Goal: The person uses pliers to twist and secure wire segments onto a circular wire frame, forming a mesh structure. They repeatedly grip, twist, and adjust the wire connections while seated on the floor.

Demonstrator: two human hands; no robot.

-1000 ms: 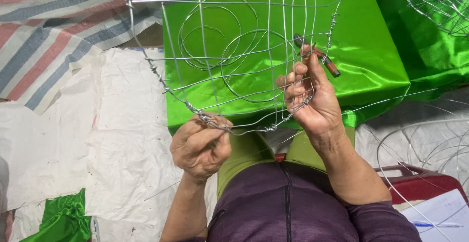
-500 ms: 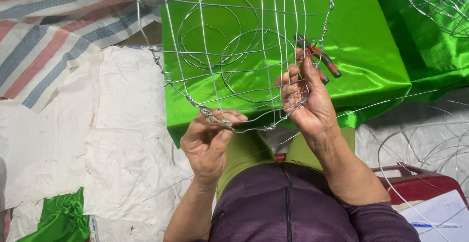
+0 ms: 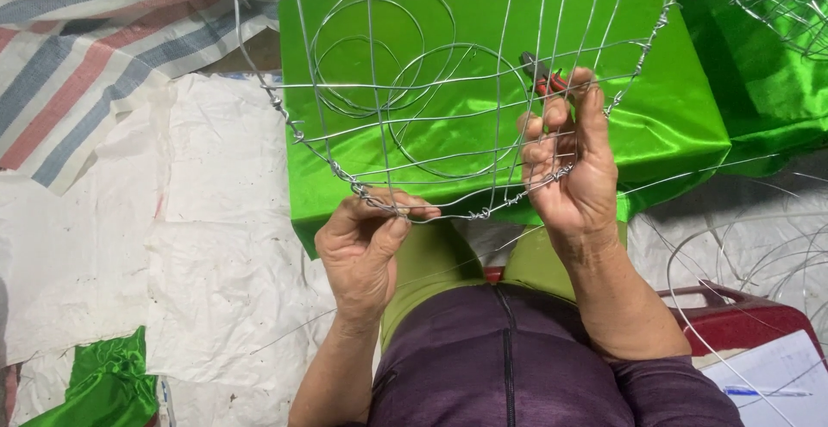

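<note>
Two bare hands hold a wire frame (image 3: 448, 91) up over the lap, its curved lower rim running between them. Left hand (image 3: 366, 250), below the rim's left part, is closed: thumb and forefinger pinch the twisted rim wire. Right hand (image 3: 573, 168), at the rim's right part, is curled shut around the wires, and a pair of red-handled pliers (image 3: 542, 73) shows above its fingers; whether the hand grips the pliers cannot be told.

Frame: thin, bare, silvery wire, with straight uprights crossed by horizontal strands to form an open grid; joints along the rim and slanting side edges are wound in tight spirals.

Behind it lies glossy green satin cloth (image 3: 673, 108), smooth and strongly reflective, bearing loose wire rings (image 3: 379, 47). White woven sheeting (image 3: 198, 246), creased, covers the floor; a striped tarpaulin (image 3: 95, 56) lies at upper left. A red plastic stool (image 3: 742, 319) stands at lower right.
</note>
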